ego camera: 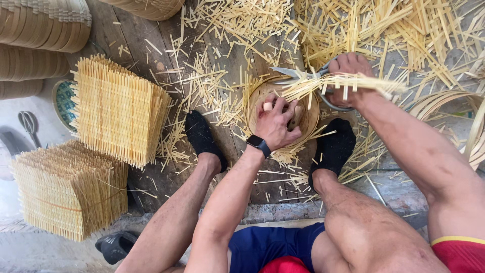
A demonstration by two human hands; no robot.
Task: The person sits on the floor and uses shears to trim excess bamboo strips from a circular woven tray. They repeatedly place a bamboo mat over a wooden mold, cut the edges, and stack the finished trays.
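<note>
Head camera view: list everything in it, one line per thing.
Round basket: one, tan, between the feet.
Scissors: one pair, grey metal, in the right hand.
Woven mats: two stacks, pale yellow, left side.
Bamboo scraps: many, yellow, strewn over the floor.
Stacked baskets: several, tan, top left.
Spare scissors: one pair, dark, far left.
Shoe: one, black, bottom left.
Socks: two, black.
Watch: one, black, left wrist.
Left hand: inside the basket.
Right hand: gripping scissors.

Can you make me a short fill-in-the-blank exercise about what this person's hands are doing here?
1. The right hand grips a pair of ____.
2. The left hand presses inside a round bamboo ____.
3. The left wrist wears a black ____.
4. Two stacks of square woven mats lie on the person's ____ side.

Missing words: scissors; basket; watch; left
</note>
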